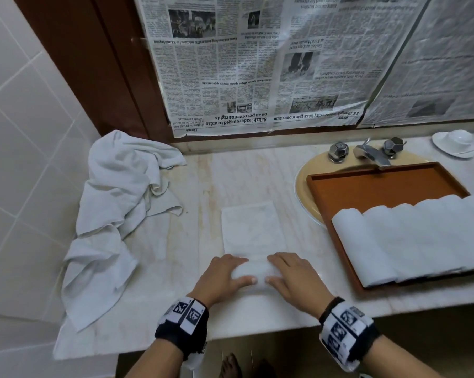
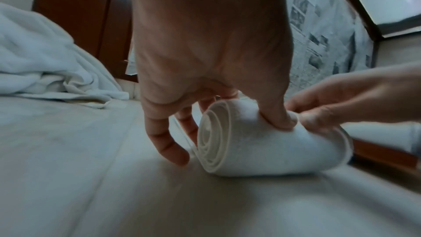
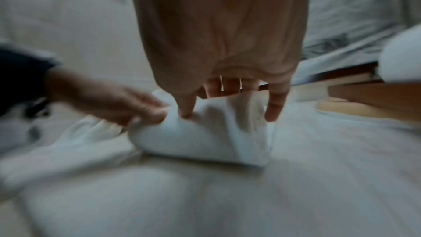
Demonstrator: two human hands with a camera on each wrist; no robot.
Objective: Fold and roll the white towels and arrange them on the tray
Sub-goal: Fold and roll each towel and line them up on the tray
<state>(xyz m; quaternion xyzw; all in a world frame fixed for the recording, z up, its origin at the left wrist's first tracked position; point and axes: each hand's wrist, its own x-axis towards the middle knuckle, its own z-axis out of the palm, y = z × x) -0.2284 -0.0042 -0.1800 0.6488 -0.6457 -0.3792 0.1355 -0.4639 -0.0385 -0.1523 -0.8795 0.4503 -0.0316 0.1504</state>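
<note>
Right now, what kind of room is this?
Probably a bathroom, maybe a hotel's: a sink with a tap set in a counter, tiled walls, and rolled towels on a tray.

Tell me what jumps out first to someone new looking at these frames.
Both hands, left hand and right hand, grip a half-rolled white towel at the near edge of the marble counter. To the right, a wooden tray sits over the sink, holding a row of rolled towels. A crumpled towel pile lies at the counter's left end, and newspaper covers the wall behind.
</note>
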